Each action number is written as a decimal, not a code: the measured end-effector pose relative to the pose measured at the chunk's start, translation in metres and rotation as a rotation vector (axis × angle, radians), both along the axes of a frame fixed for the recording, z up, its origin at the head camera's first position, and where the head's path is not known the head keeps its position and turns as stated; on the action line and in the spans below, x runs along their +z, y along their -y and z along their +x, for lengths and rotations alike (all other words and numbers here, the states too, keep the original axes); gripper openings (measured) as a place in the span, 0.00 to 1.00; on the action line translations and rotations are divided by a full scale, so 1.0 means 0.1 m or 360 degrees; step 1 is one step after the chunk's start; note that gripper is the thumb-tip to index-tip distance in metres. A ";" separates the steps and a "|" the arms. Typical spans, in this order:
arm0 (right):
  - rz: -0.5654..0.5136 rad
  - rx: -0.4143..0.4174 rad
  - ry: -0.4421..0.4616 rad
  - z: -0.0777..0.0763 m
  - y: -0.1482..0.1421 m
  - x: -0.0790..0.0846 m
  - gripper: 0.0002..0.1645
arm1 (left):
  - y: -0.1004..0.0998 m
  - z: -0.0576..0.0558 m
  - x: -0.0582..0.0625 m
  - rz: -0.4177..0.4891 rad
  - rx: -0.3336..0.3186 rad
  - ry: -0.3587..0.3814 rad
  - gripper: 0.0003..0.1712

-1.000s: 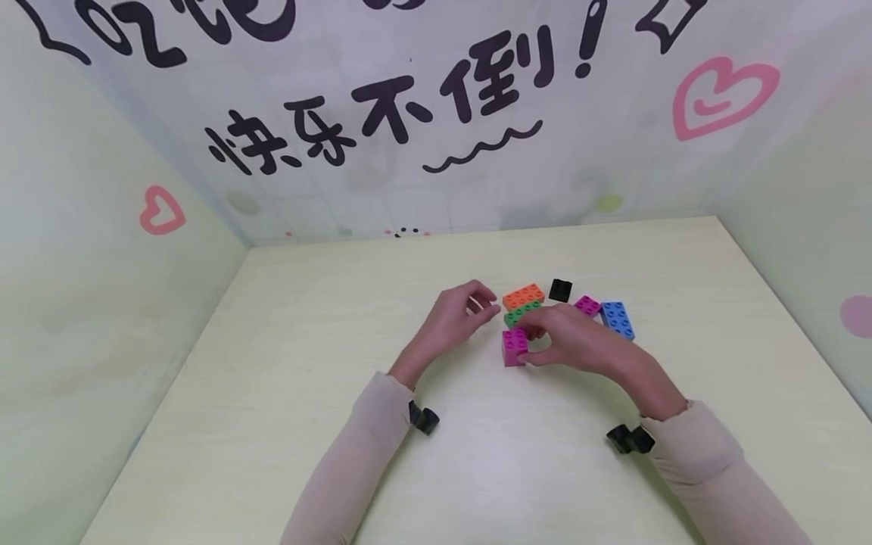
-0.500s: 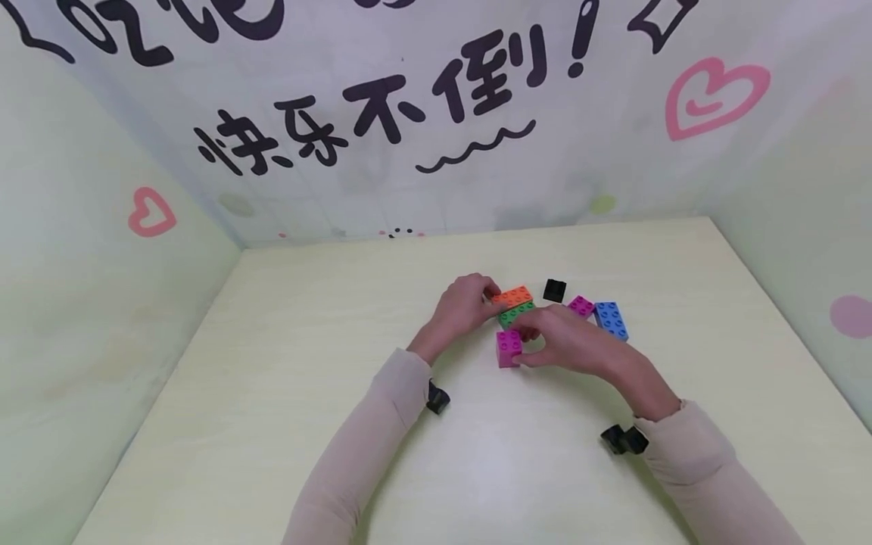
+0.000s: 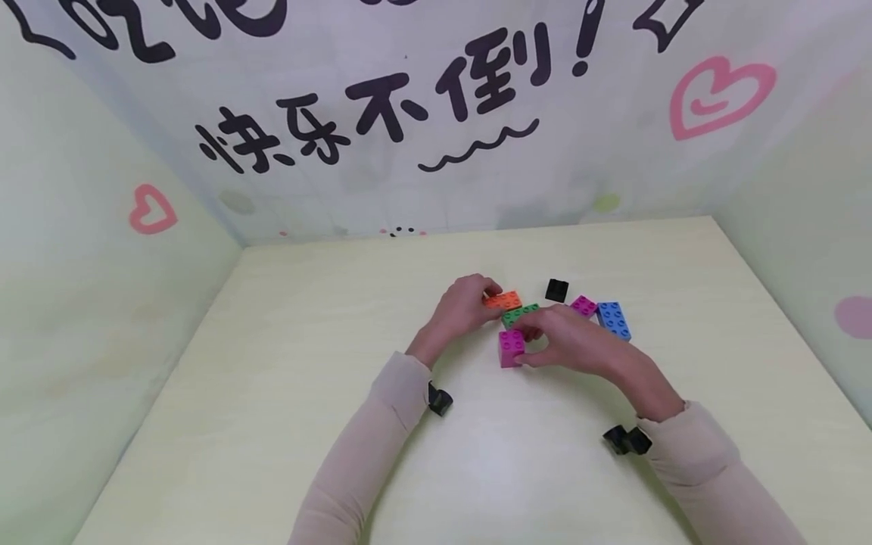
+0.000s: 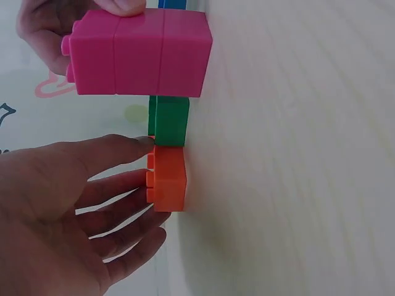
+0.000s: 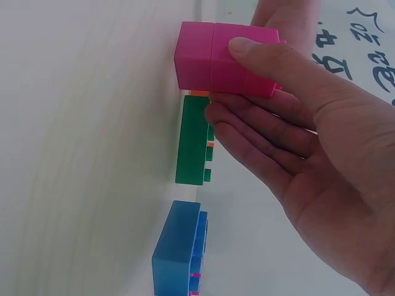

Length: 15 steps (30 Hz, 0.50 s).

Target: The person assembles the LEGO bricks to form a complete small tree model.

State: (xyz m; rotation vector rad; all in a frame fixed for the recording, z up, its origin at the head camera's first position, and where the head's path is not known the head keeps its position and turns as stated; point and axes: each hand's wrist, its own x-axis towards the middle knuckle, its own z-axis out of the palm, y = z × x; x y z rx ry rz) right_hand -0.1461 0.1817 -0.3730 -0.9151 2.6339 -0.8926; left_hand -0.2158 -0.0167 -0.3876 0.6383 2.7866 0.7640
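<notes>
So, right hand (image 3: pixel 568 339) pinches magenta brick stack (image 5: pixel 210 58) (3 layers, wrist cams only), left hand (image 3: pixel 462 304) pinches orange brick (image 4: pixel 170 180).

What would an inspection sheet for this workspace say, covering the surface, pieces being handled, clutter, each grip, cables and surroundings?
Surface: pale table with faint grain lines.
Job's things: magenta stack of three layers, upright; orange block, studs up.
Clutter: green block beside the orange one; black piece, small magenta block and blue block farther right.
Left grip: bare hand, thumb and fingers around the orange block.
Right grip: bare hand, thumb and fingers on the magenta stack.
Cables: nothing seen.
Surroundings: pale back wall bearing dark writing; light-coloured sleeves on both arms.
</notes>
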 end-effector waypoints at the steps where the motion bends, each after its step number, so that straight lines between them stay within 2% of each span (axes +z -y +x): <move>1: -0.0007 0.0008 -0.0007 0.00 0.00 0.00 0.22 | 0.00 0.00 0.02 -0.0023 -0.0008 0.0006 0.21; 5: -0.0023 0.0019 -0.0040 -0.01 0.01 0.02 0.21 | 0.01 -0.01 0.04 -0.0119 -0.0052 -0.0014 0.23; 9: -0.0037 0.0011 -0.0035 -0.01 0.01 0.02 0.21 | -0.01 -0.04 -0.05 -0.0162 -0.0058 -0.0109 0.22; 12: -0.0047 0.0012 -0.0007 -0.01 0.01 0.00 0.20 | -0.01 -0.04 -0.12 -0.0093 0.0017 -0.0126 0.20; 15: -0.0038 0.0005 0.0006 -0.01 0.00 -0.01 0.21 | 0.06 -0.01 -0.10 0.0065 0.0102 -0.0066 0.21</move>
